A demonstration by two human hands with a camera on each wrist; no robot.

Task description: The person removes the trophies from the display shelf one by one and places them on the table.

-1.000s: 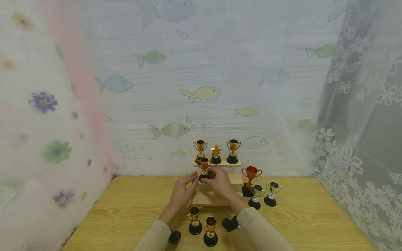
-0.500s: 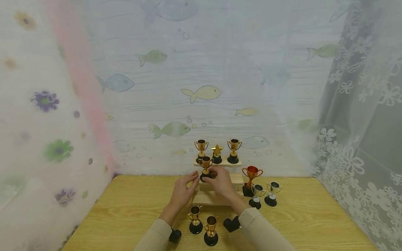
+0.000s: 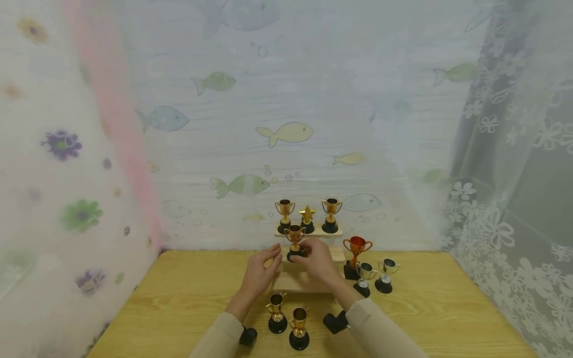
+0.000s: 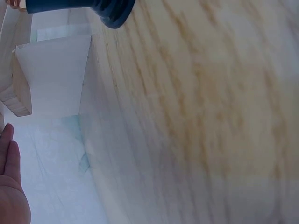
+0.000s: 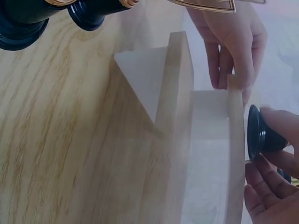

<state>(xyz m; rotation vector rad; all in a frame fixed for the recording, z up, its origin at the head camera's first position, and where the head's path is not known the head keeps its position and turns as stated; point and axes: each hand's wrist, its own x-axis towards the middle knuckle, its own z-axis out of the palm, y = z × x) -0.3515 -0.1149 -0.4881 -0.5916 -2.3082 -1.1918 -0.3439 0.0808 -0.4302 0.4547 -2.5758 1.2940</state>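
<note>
My right hand [image 3: 317, 259] pinches the black base of a small gold trophy cup [image 3: 295, 233], upright at the middle step of a wooden tiered stand [image 3: 297, 283]. In the right wrist view, the trophy's base [image 5: 254, 133] is beside the step's surface; whether it touches cannot be told. At that step's left end is my left hand [image 3: 259, 271], its fingers fairly straight and touching or very near the wood. Along the top step stand a gold cup [image 3: 285, 214], a gold star trophy [image 3: 307, 216] and another gold cup [image 3: 331, 214].
Two gold cups [image 3: 299, 330] stand on the wooden table [image 3: 192, 293] before the stand. To its right are an orange-bronze cup [image 3: 356, 253] and two silver cups [image 3: 387, 276]. Black objects [image 3: 335, 322] show by both sleeves. A fish-print curtain [image 3: 286, 99] hangs behind.
The held trophy has shifted slightly right and a little lower along the middle step, together with my right hand. My left hand has stayed at the step's left end.
</note>
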